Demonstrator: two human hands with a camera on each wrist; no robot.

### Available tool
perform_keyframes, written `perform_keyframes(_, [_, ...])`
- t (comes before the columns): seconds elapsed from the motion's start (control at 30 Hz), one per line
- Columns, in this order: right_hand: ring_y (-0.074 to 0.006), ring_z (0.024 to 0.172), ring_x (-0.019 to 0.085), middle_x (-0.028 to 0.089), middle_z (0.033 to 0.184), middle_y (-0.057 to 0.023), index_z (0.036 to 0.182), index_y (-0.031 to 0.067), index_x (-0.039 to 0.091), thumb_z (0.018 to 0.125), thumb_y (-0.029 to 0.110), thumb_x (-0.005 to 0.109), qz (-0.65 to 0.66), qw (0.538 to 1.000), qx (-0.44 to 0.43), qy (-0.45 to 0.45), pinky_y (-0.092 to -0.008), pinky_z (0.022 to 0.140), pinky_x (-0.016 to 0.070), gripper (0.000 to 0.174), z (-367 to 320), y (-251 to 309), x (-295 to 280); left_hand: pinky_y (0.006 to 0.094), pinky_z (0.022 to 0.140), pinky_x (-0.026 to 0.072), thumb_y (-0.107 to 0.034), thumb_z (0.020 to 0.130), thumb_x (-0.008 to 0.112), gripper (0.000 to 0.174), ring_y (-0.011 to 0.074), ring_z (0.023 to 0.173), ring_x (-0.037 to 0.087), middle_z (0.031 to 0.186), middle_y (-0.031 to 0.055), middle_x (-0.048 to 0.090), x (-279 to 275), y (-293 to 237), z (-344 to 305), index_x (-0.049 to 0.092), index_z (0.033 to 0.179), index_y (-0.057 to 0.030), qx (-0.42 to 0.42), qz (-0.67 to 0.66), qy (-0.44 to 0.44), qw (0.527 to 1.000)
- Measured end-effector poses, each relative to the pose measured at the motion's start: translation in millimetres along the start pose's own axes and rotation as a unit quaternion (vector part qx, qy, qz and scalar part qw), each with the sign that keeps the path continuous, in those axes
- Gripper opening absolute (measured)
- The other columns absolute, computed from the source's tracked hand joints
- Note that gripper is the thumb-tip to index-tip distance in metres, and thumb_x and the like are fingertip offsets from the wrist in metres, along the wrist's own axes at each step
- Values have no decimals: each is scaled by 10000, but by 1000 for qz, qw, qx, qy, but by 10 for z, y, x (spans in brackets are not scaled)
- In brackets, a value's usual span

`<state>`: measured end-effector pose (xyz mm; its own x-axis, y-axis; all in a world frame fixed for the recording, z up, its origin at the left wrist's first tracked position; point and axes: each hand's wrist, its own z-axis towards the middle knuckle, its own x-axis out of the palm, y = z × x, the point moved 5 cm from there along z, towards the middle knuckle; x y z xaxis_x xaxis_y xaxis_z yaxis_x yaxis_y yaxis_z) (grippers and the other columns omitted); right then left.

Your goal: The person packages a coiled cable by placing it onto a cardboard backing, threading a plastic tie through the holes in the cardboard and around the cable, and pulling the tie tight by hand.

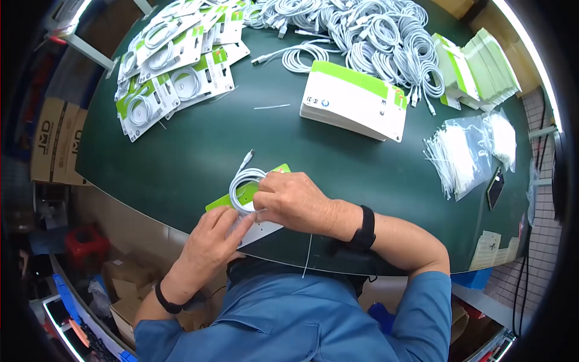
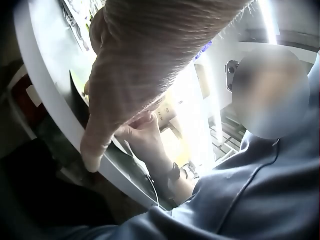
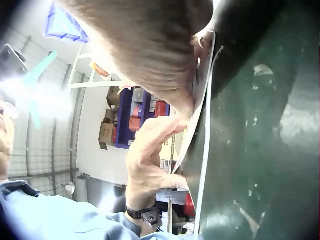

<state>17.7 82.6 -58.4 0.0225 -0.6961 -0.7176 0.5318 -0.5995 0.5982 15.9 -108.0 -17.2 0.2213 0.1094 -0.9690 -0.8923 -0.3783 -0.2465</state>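
A coiled white USB cable (image 1: 236, 184) lies over a green-and-white packaging card (image 1: 216, 204) at the table's near edge. Its plug (image 1: 247, 157) points away from the body. My right hand (image 1: 295, 199) has curled fingers pinching at the coil's right side, covering part of it. From the lower left, my left hand (image 1: 211, 238) grips the card beside the coil, thumb and fingers close to the right fingertips. In the right wrist view, the left hand (image 3: 150, 155) is at the card's edge. The exact pinch points are hidden by the fingers.
Carded cables (image 1: 175, 66) are piled at back left, loose coiled cables (image 1: 374, 36) at the back. A stack of cards (image 1: 350, 105) stands ahead, more cards (image 1: 482, 69) at back right. Bagged white cable ties (image 1: 455, 154) and a phone (image 1: 496, 188) lie right; one tie (image 1: 309, 256) is near the front edge.
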Motion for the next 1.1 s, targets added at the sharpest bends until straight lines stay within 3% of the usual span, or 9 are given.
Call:
perform_keyframes(0.07, [-282,900,680,644,909,-56,897,128,647,810,241,887,-1,1000,-7,1,-438,699,560,279,7,-11,-17,496,1077,543,-72,651,908,757,350,1244,614,1277,134,633,-21,17,-2,679,1372,-60,13,-32,31,999])
perform_keyframes(0.23, [-287,857,685,670,891,-74,911,94,676,818,201,899,73,997,6,-28,-419,695,551,264,25,-21,-140,419,943,599,-115,715,850,615,295,1080,684,1160,100,679,-236,103,56,713,1310,-43,63,-53,2,997])
perform_keyframes(0.3, [-285,844,686,680,887,-80,916,82,687,820,189,903,120,992,24,-39,-409,695,549,259,49,-23,-210,413,881,614,-77,754,825,519,298,998,707,1102,106,694,-414,110,107,720,1261,-32,87,-20,-65,994])
perform_keyframes(0.4, [-206,758,652,687,842,-68,940,52,716,832,174,920,214,974,73,-19,-360,671,514,261,177,-48,-422,409,817,622,-30,786,803,447,303,925,721,1063,116,701,-425,188,192,719,1225,-22,83,-23,-126,988])
perform_keyframes(0.47, [-119,710,565,661,790,-21,937,36,728,850,174,927,310,936,165,24,-307,639,458,257,225,-88,-560,407,751,621,26,809,782,401,311,863,727,1042,129,701,-423,244,296,712,1202,-14,71,-49,-210,974])
perform_keyframes(0.6, [-81,695,503,628,766,19,944,32,737,872,181,916,334,924,181,35,-283,622,415,243,204,-181,-774,411,699,605,83,817,767,378,327,826,724,1031,140,695,-315,254,520,703,1179,-7,18,-122,-225,967])
perform_keyframes(0.77, [-73,697,504,634,770,29,950,29,747,897,191,892,325,921,201,79,-264,617,405,223,133,-285,-761,411,665,586,54,792,825,444,308,800,712,1001,125,678,-264,252,659,705,1214,-17,7,-157,-230,960])
perform_keyframes(1.0, [-50,706,521,635,773,33,961,15,746,947,208,853,310,921,209,112,-261,630,450,221,146,-346,-661,365,610,558,-83,760,889,567,222,713,654,854,54,569,-441,52,828,733,1305,-60,-22,-45,-137,989])
perform_keyframes(1.1, [-43,715,547,654,787,31,977,6,744,961,213,844,366,896,219,119,-256,637,469,230,109,-401,-630,360,597,546,-88,759,880,564,221,697,634,845,46,553,-386,22,805,742,1306,-71,16,-31,-151,988])
